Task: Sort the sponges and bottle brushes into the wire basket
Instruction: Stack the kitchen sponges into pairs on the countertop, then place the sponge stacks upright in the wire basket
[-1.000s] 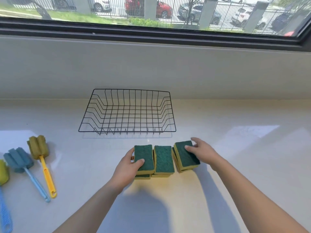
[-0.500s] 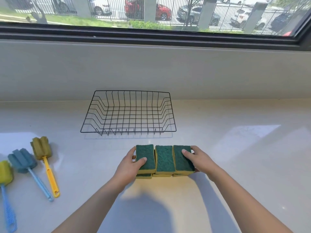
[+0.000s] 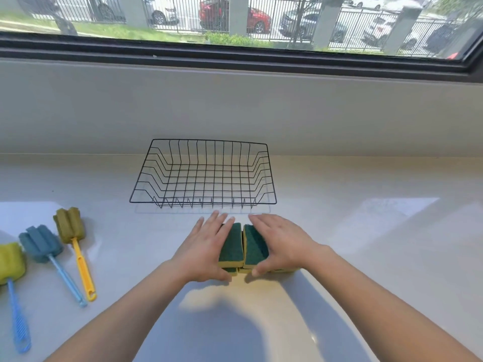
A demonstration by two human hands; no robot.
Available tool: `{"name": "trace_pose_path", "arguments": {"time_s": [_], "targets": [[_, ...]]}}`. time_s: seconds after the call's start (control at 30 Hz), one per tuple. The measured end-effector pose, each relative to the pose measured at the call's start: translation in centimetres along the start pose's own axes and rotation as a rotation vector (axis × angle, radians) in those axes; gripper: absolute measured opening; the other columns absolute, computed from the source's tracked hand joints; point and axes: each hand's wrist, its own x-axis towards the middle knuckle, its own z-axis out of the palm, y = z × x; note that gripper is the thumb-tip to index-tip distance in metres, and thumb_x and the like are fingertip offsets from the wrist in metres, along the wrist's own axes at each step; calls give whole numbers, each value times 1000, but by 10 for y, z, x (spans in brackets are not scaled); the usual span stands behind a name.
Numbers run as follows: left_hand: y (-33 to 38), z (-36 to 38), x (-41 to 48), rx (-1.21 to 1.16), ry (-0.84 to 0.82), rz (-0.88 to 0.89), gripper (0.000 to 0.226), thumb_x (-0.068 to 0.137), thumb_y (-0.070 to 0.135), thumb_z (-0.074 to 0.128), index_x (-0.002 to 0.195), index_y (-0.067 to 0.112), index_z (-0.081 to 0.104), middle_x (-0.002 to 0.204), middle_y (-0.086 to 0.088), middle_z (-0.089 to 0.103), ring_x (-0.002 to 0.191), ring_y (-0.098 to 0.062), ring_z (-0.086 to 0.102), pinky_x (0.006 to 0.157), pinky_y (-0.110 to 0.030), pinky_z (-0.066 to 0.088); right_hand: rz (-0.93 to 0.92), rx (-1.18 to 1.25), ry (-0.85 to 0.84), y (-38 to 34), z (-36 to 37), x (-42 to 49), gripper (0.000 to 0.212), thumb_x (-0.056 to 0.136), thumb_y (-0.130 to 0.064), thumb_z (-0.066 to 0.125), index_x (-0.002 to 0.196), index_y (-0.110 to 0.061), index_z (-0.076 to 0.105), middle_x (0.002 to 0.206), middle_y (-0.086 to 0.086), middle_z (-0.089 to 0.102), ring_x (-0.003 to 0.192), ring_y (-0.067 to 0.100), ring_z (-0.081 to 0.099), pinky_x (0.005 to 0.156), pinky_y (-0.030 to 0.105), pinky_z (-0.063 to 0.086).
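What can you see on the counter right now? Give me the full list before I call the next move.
wire basket: one, black, nothing in it, on the counter by the wall, just beyond the sponges.
sponges: count unclear under the hands; two green tops show, yellow layers beneath; centre of the counter.
bottle brushes: three, at the left; olive head on a yellow handle, blue head on a pale blue handle, yellow head on a blue handle.
counter: one, white.
window: one, dark frame, above the wall; fence and parked cars outside.
left hand: over the left sponges, thumb at their near edge.
right hand: over the right sponges, thumb at their near edge.
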Motion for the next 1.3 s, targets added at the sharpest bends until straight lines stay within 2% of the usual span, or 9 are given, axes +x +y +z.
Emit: {"name": "trace_pose_path", "arguments": {"time_s": [0.1,0.17,0.3,0.4,0.53,0.83,1.0,1.17,1.3], "targets": [[-1,4,11,121,-42,49,138,51,66,78,152,16,-1,158,-2,16,150,-23,-2,123,-42,2,-39,-197,-86,-7,6,15,145,51,-83,75,158,-9,12,155,8,39,143,27,35,125,45,19],[-3,6,14,167,-55,56,136,52,61,80,152,11,3,153,-6,23,147,-26,13,123,-39,6,-49,-277,-87,-11,11,21,141,49,-79,79,154,-5,20,143,10,48,132,30,45,121,46,25],[-6,13,19,147,-10,101,111,46,52,78,137,11,30,122,-3,40,113,-23,41,106,-30,34,-54,-297,-33,-17,20,26,105,50,-65,88,126,-8,44,118,7,53,108,28,52,99,38,40],[-8,15,22,78,-18,94,87,49,50,73,121,16,38,110,-1,43,101,-20,44,89,-26,41,-41,-292,-48,-20,21,30,91,53,-58,89,117,-9,47,114,8,55,104,28,54,95,38,43],[-12,17,21,-3,-37,59,81,55,54,70,121,21,37,106,2,45,95,-20,48,78,-29,45,-41,-357,-77,-26,22,37,90,55,-59,88,115,-7,47,111,10,59,101,29,57,96,40,45],[-19,8,9,-128,-29,-7,98,51,62,65,134,24,30,110,6,45,97,-17,47,84,-30,46,-24,-280,-37,-31,18,37,81,54,-59,85,109,-12,48,107,7,60,97,28,56,91,39,45],[-39,-21,-9,-261,146,-76,97,54,68,69,134,26,34,109,8,45,98,-13,47,85,-28,46,0,-200,69,-39,-4,42,80,55,-58,80,112,-13,48,106,6,58,97,28,55,85,37,45],[-62,-60,-13,-243,274,-83,93,57,57,75,134,24,36,113,8,46,102,-14,47,88,-30,46,-33,-156,180,-48,-39,55,73,57,-49,75,116,-15,48,108,4,57,99,27,54,87,37,48],[-78,-84,-7,-236,327,-116,94,56,63,76,133,27,35,112,8,45,101,-13,46,84,-27,42,-44,-134,245,-55,-68,79,75,56,-52,74,116,-16,49,104,2,58,96,25,54,85,38,48]]}}
